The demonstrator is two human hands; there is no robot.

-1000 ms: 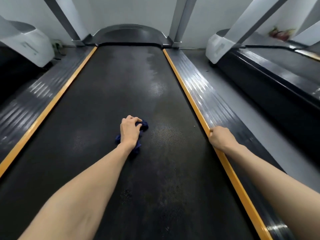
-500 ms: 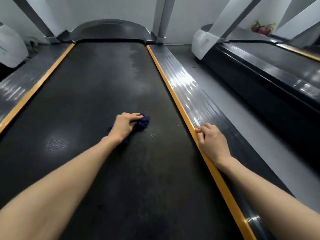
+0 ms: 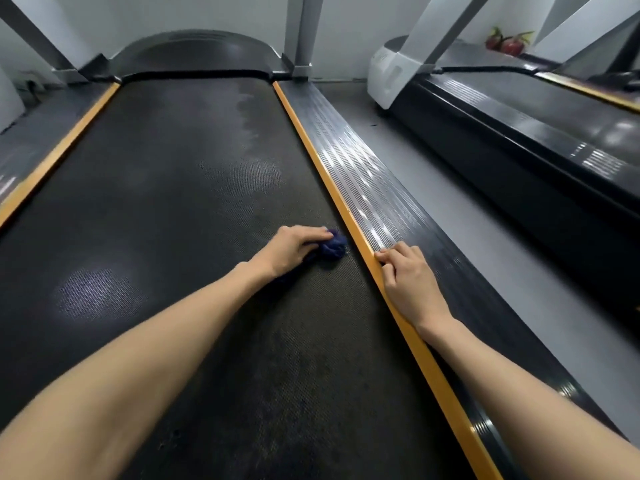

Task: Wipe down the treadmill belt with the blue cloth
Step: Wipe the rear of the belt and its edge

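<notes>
1. Wiping is the step in hand, by my judgement: the belt (image 3: pixel 166 209) is lying dark and textured from the hood (image 3: pixel 194 51) down towards the viewer, and it is showing a pale, streaky patch far up near its right edge; whether that patch is damp or dusty I cannot tell
2. A second treadmill (image 3: pixel 519 143) is standing off to the right, well apart, with grey floor between, and it is playing no part
3. The rail (image 3: pixel 384 195) is running along the belt's right side, with the orange strip (image 3: pixel 323 164) lying between rail and belt
4. The right hand (image 3: pixel 412 287) is resting on the rail, its fingers bending so the tips are curling onto the strip; I am reading this as bracing the body, not as work
5. The left hand (image 3: pixel 294 249) is pressing down on the belt, its fingers curling over the cloth (image 3: pixel 335 244) and clamping it against the surface
6. The cloth is lying bunched on the belt about midway along it, just beside the strip, with only a dark-blue wad peeking out past the fingertips
7. With the cloth sitting at the belt's right limit, the next move is calling for a sweep back across towards the left edge under steady pressure, then passes further up towards the hood, where much of the belt is seemingly waiting
</notes>
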